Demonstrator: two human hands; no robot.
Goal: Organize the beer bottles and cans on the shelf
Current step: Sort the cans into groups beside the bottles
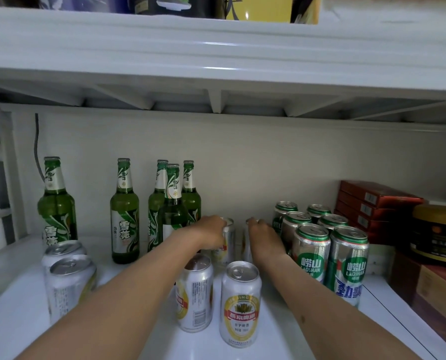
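One can (228, 239) under each hands (212, 229).

Right hand (264, 236) hides can (247, 245) label.

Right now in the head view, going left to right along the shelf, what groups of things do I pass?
Lone green bottle → pair of silver cans → second green bottle → cluster of three bottles → left hand on a can → right hand on a can → green Laoshan cans → red boxes → yellow-lidded jar.
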